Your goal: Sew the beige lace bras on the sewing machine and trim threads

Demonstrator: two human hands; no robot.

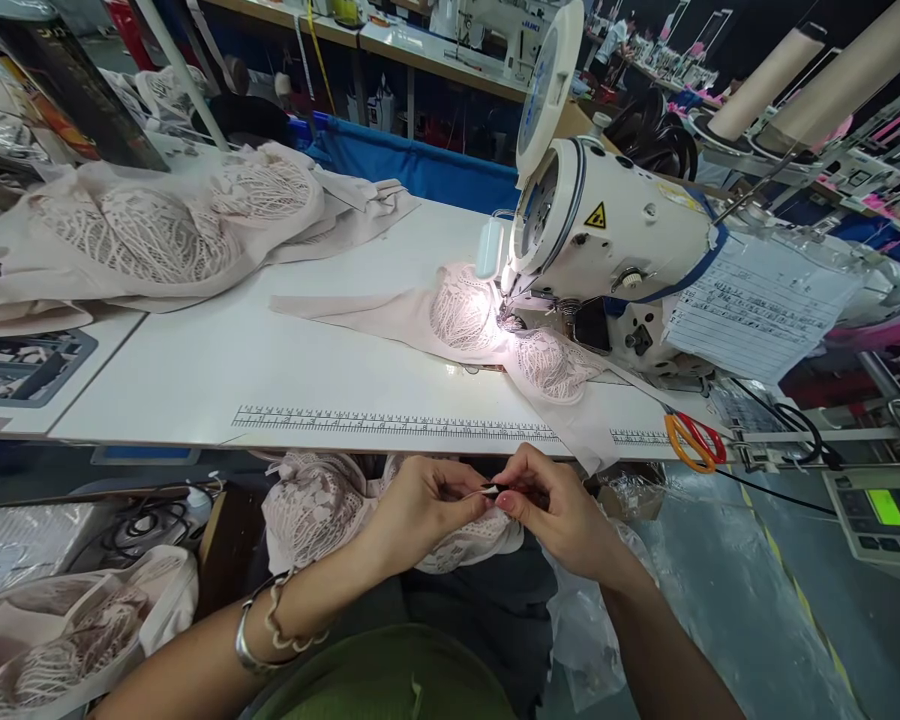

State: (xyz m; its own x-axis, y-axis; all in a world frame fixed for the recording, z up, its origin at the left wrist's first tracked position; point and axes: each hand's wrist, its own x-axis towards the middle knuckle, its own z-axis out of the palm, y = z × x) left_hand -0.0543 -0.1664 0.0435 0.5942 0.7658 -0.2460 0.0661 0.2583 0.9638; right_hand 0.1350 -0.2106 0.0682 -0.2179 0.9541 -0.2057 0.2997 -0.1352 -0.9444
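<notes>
At the far left corner of the tabletop (195, 370) lies a heap of lace garments (157, 225), partly draped over the left edge onto a lower surface; a tug on any trailing strap could drag the pile off. Below the front edge, on the left, a bag of more lace pieces (67, 625) sits open.

In front of the near edge, over the lap, the left hand (420, 505) has thumb and fingers pressed together, pinching 1 end of a small dark piece (495, 489). The right hand (559, 510) pinches its other end, fingertips meeting the left hand's. The piece is held just under the tabletop's front edge, above a lace garment on the lap (322, 505). It is tiny and gripped only by fingertips, so I judge it could slip and vanish into the lace or onto the floor.

A printed ruler strip (390, 424) runs along the front edge; its numbers are too small to read. Further right, a lace bra (495, 335) lies under the needle of the sewing machine (615, 235); its loose wing could snag there. The machine carries a yellow triangular warning sticker and a taped sheet of small, unreadable print (750, 305). Orange-handled scissors (694, 440) rest at the front right corner, overhanging slightly, and a knock could send them down. A machine far behind shows "JUKI".
</notes>
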